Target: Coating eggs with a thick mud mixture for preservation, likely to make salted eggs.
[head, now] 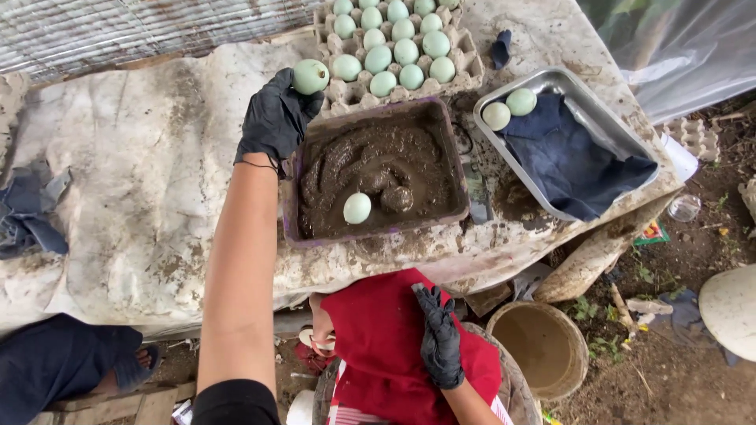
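Left arm [236, 275] outstretched, gloved fingers [276, 118] curled; right hand [439, 338] resting low.

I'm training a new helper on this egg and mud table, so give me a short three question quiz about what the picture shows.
1. True or false: the left hand holds a pale green egg above the table.
2. Multiple choice: how many clean eggs lie in the metal pan beside the dark blue cloth? A) none B) two C) five
3. Fill in: the right hand rests on a ___ cloth on the lap.

Key: 1 true. 2 B. 3 red; the red cloth lies below the tray of mud, where one clean egg and one mud-coated egg sit.
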